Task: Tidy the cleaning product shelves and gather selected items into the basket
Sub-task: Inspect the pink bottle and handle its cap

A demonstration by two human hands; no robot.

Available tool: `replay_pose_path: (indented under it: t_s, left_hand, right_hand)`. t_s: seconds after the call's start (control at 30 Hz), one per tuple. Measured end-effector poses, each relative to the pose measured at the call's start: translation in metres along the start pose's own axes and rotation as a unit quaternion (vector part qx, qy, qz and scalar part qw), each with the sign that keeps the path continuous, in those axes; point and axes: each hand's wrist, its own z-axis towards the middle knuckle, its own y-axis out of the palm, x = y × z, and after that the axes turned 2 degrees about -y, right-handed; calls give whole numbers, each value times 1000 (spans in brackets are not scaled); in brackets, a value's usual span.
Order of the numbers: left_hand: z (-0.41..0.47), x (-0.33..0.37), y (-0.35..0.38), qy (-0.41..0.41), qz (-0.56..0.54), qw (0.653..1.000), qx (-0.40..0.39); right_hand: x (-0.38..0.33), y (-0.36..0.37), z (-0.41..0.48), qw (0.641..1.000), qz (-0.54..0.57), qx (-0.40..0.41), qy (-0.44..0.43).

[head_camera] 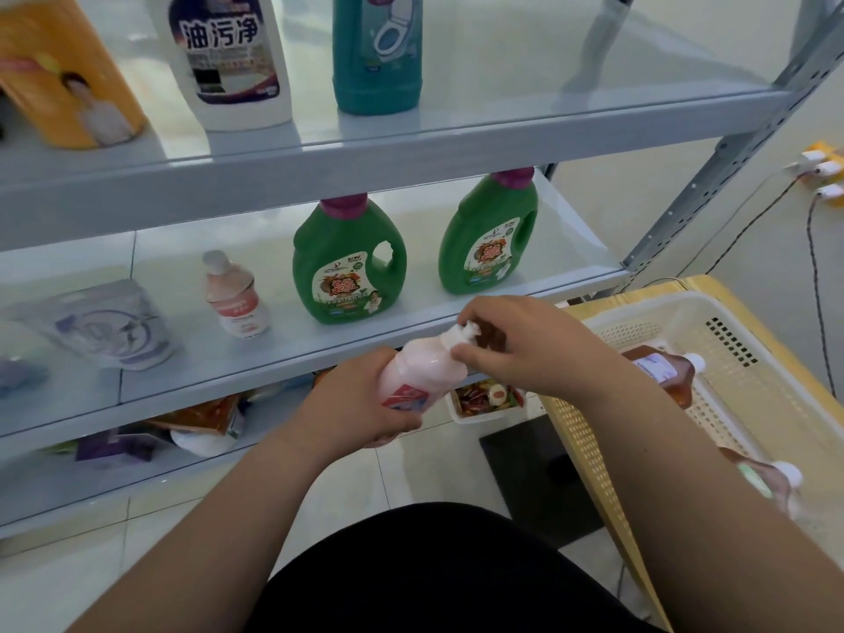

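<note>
— What do the hands have?

— One pink bottle [422, 374], tilted, its white cap [463, 334] pointing up and away from the person. The left hand [361, 404] is wrapped around the lower body over the red label, fingers closed on it. The right hand [516, 344] is at the top, fingertips pinched on the cap.

— And where is that against the shelves?

— In front of the edge of the middle shelf [319, 358], just off it. Straight beyond the hands stands a green detergent jug [349, 262] with a purple cap; a second green jug [488, 235] stands beyond the right hand. Past the left hand and to its left, a matching small pink bottle [235, 296] stands upright, and further left a pale refill pouch [105, 324] leans back.

— The basket?

— To the right of the right hand — a cream perforated basket [730, 340] on a yellow surface. A bottle of amber liquid [662, 372] lies on its side in it, partly hidden by the right forearm. Another bottle with a white cap [772, 482] lies nearer the person; its contents are too blurred to tell.

— Higher up?

— Above the hands, the top shelf carries a teal toilet cleaner bottle [377, 52], a white degreaser bottle [228, 61] and, far left, an orange pack [68, 75].

— Below?

— Under the hands, a white tray of coloured packets [486, 399] sits on the floor, and blurred pouches lie on the lowest shelf.
</note>
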Motion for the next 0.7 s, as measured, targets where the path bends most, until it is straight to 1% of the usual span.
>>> replay_pose_path:
  t_s: [0.07, 0.17, 0.2, 0.3, 0.33, 0.4, 0.47, 0.6, 0.7]
  left_hand:
    - [0, 0, 1, 10, -2, 1000, -3]
    - [1, 1, 5, 24, -1, 1000, -8]
    - [2, 2, 7, 28, 1, 1000, -12]
    - [5, 5, 13, 50, 27, 998, -36]
    - [6, 7, 16, 58, 36, 997, -44]
    - [11, 15, 23, 55, 29, 996, -58]
    - [17, 24, 31, 51, 14, 997, -61]
    - [30, 52, 51, 72, 35, 995, -61]
    - [39, 77, 70, 67, 35, 993, -86]
  right_hand:
    - [-1, 1, -1, 1000, -22, 8, 17]
    - [0, 1, -10, 999, 47, 3, 13]
    - [1, 1, -13, 999, 50, 9, 9]
    - [8, 1, -20, 999, 27, 11, 44]
    - [12, 0, -23, 998, 38, 5, 47]
    - [23, -2, -33, 997, 75, -7, 24]
    - [36, -6, -43, 997, 77, -3, 8]
    - [65, -12, -60, 994, 93, 30, 50]
    - [92, -16, -73, 989, 115, 44, 81]
